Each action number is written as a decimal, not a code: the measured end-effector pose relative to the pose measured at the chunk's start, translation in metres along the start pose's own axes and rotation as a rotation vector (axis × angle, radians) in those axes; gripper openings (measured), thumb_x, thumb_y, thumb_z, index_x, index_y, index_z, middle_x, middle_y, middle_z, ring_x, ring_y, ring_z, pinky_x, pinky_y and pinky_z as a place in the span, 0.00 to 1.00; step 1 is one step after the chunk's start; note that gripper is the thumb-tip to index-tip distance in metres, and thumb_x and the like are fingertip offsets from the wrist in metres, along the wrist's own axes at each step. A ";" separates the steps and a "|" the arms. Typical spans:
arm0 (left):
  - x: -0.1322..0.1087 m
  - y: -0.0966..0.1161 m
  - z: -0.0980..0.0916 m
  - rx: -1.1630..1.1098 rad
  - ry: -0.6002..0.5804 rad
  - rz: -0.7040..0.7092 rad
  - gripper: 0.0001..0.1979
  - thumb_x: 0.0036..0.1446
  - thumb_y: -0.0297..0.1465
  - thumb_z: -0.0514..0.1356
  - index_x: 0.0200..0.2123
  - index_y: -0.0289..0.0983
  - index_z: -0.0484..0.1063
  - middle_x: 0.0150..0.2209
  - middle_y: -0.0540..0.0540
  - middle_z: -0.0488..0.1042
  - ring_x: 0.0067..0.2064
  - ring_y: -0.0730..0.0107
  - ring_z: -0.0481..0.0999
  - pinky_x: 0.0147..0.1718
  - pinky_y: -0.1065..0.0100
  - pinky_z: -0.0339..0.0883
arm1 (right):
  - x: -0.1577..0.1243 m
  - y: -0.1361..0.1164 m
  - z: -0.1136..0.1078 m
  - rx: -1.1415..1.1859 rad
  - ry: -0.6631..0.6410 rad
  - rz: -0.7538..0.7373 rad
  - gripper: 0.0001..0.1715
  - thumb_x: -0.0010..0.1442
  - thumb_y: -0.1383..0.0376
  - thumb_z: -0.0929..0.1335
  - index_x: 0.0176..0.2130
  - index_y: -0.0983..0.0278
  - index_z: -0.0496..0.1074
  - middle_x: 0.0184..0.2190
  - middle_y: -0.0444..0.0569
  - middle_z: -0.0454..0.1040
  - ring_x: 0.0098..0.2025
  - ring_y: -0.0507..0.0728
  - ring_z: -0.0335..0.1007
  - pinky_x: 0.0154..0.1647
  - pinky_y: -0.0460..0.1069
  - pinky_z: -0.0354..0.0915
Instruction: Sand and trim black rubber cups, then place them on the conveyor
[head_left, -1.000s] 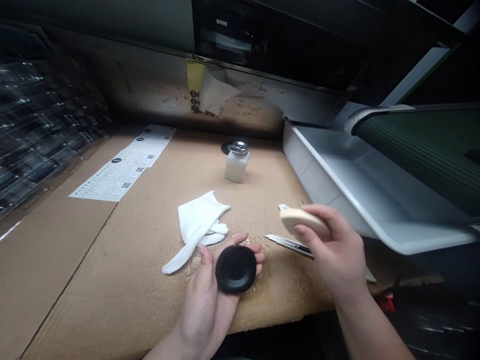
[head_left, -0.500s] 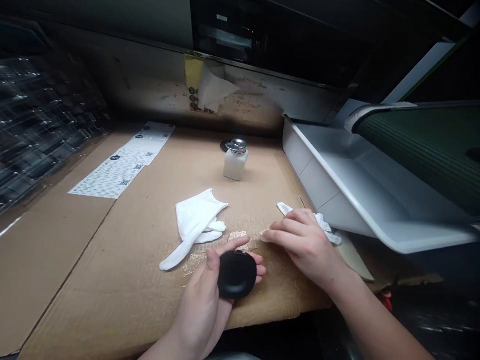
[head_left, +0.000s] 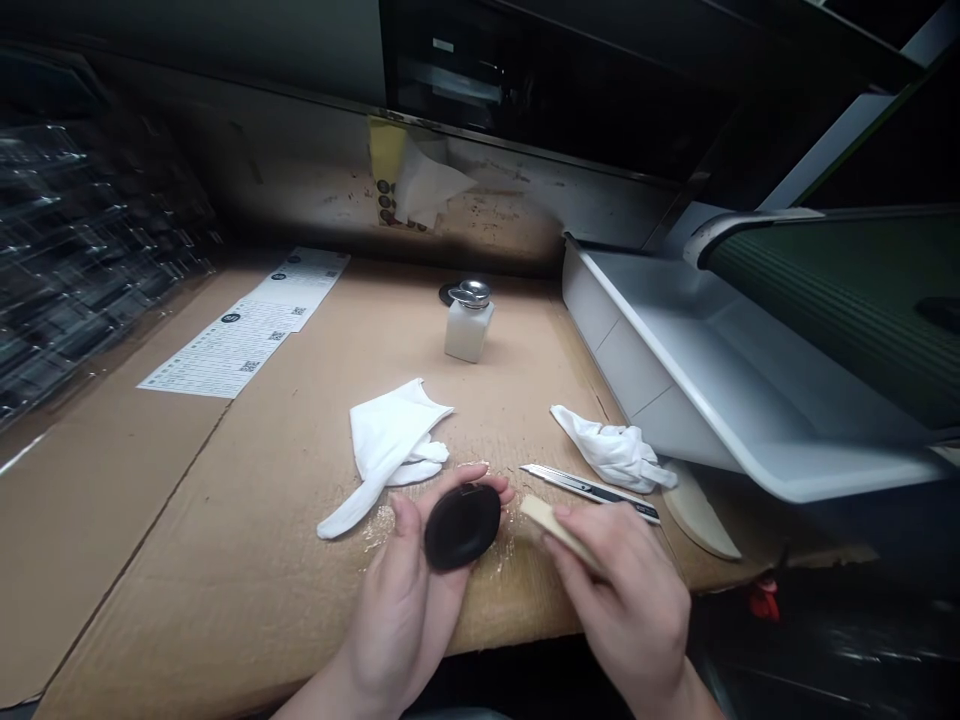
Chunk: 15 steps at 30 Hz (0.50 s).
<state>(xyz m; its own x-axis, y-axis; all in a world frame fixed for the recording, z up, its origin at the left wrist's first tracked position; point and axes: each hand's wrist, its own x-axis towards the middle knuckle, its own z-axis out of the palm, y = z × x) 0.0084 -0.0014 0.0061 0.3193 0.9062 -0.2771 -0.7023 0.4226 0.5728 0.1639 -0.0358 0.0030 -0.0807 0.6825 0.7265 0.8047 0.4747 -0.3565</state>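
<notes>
My left hand holds a black rounded oval pad between thumb and fingers, just above the front edge of the cardboard-covered table. Right beside it, my right hand is closed on a flat beige oval piece, whose tip points toward the black pad. A utility knife lies on the cardboard just beyond my right hand. A white glove lies behind my left hand, and a crumpled white cloth lies beyond the knife.
A white bottle with a metal pump top stands at the table's middle back. Printed label sheets lie at the left. Clear plastic trays are stacked far left. A white tray edge and green conveyor border the right side.
My right hand came down from the raised position with the beige piece, passed over the knife and cloth, and now sits near the front edge beside the black pad. The left hand tilted the pad slightly.
</notes>
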 end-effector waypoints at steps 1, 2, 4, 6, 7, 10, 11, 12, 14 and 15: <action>0.000 -0.001 -0.001 0.024 -0.009 0.016 0.25 0.59 0.45 0.43 0.44 0.35 0.70 0.46 0.40 0.74 0.54 0.57 0.66 0.55 0.59 0.54 | 0.000 -0.005 0.003 -0.003 0.001 -0.029 0.17 0.51 0.77 0.69 0.42 0.67 0.69 0.30 0.50 0.73 0.32 0.54 0.67 0.32 0.50 0.65; 0.000 -0.002 -0.002 0.053 -0.018 0.033 0.24 0.60 0.44 0.43 0.45 0.36 0.70 0.47 0.41 0.73 0.54 0.59 0.65 0.55 0.62 0.55 | -0.001 -0.010 0.007 -0.010 0.002 -0.059 0.17 0.50 0.77 0.69 0.42 0.68 0.70 0.29 0.50 0.73 0.31 0.53 0.67 0.30 0.49 0.65; 0.000 -0.004 -0.004 0.108 -0.033 0.062 0.22 0.60 0.43 0.43 0.45 0.38 0.69 0.48 0.43 0.72 0.55 0.63 0.64 0.54 0.65 0.56 | -0.002 -0.018 0.014 -0.033 -0.022 -0.099 0.18 0.50 0.76 0.70 0.43 0.68 0.70 0.29 0.49 0.74 0.29 0.53 0.67 0.29 0.49 0.65; 0.001 -0.005 -0.005 0.137 -0.039 0.078 0.21 0.60 0.43 0.43 0.45 0.39 0.69 0.48 0.44 0.72 0.55 0.64 0.63 0.54 0.66 0.56 | -0.002 -0.024 0.022 -0.060 -0.069 -0.097 0.18 0.51 0.76 0.69 0.43 0.69 0.69 0.29 0.49 0.74 0.28 0.53 0.66 0.28 0.49 0.64; 0.001 -0.005 -0.005 0.144 -0.036 0.079 0.21 0.60 0.43 0.43 0.44 0.39 0.69 0.48 0.45 0.72 0.55 0.65 0.63 0.54 0.66 0.56 | -0.002 -0.027 0.025 -0.063 -0.093 -0.084 0.18 0.51 0.76 0.69 0.43 0.69 0.69 0.28 0.49 0.74 0.28 0.52 0.66 0.27 0.48 0.64; 0.001 -0.003 -0.004 0.175 -0.007 0.082 0.21 0.60 0.44 0.43 0.43 0.39 0.70 0.47 0.45 0.72 0.55 0.64 0.64 0.55 0.65 0.54 | 0.000 -0.036 0.031 -0.002 -0.099 -0.054 0.15 0.53 0.76 0.67 0.42 0.69 0.70 0.27 0.50 0.73 0.27 0.52 0.65 0.26 0.48 0.64; 0.001 -0.002 -0.004 0.186 0.008 0.082 0.21 0.60 0.44 0.44 0.42 0.39 0.70 0.46 0.44 0.72 0.54 0.63 0.64 0.55 0.64 0.53 | 0.000 -0.039 0.031 0.031 -0.087 -0.047 0.14 0.53 0.75 0.67 0.42 0.69 0.70 0.27 0.50 0.73 0.27 0.52 0.65 0.26 0.47 0.64; 0.000 -0.002 -0.004 0.189 0.019 0.083 0.21 0.59 0.44 0.44 0.41 0.38 0.70 0.46 0.44 0.73 0.54 0.63 0.65 0.56 0.63 0.52 | 0.001 -0.040 0.032 0.060 -0.079 -0.041 0.13 0.54 0.74 0.67 0.42 0.69 0.70 0.27 0.50 0.73 0.28 0.52 0.66 0.27 0.47 0.64; 0.000 -0.001 -0.004 0.167 0.024 0.083 0.21 0.59 0.44 0.45 0.41 0.38 0.70 0.45 0.43 0.73 0.53 0.61 0.65 0.56 0.61 0.52 | 0.001 -0.040 0.031 0.073 -0.084 -0.040 0.12 0.55 0.74 0.66 0.41 0.69 0.70 0.26 0.49 0.72 0.28 0.52 0.66 0.27 0.47 0.64; 0.001 -0.001 -0.004 0.145 0.019 0.083 0.21 0.59 0.44 0.45 0.41 0.38 0.70 0.45 0.43 0.73 0.53 0.61 0.65 0.56 0.61 0.53 | 0.000 -0.038 0.030 0.052 -0.097 -0.046 0.12 0.55 0.74 0.66 0.41 0.69 0.70 0.26 0.48 0.72 0.27 0.51 0.66 0.26 0.47 0.64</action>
<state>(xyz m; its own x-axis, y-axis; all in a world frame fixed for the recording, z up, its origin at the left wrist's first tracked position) 0.0071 -0.0015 0.0025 0.2513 0.9381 -0.2382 -0.6261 0.3453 0.6991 0.1158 -0.0372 -0.0007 -0.1758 0.7088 0.6832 0.7671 0.5336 -0.3561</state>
